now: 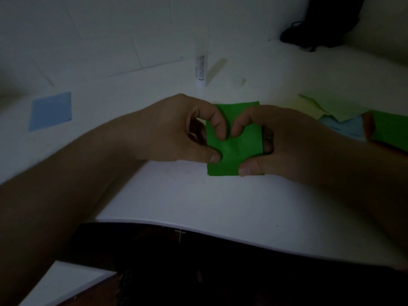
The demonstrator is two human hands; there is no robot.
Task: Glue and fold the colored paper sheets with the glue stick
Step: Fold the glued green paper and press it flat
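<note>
A small green paper square (239, 149) is held just above the white table (198, 199), at the middle of the view. My left hand (174, 131) pinches its left edge between thumb and forefinger. My right hand (284, 142) pinches its right edge the same way, thumb near the lower corner. Both forefingers curl onto the face of the sheet and nearly meet. The white glue stick (201, 68) stands upright behind the hands, untouched.
A light blue paper square (51, 111) lies flat at the left. At the right lies a pile of sheets: pale green (333, 104), light blue (346, 129) and dark green (390, 133). A dark object (320, 25) sits at the far right corner. The table's front edge runs just before me.
</note>
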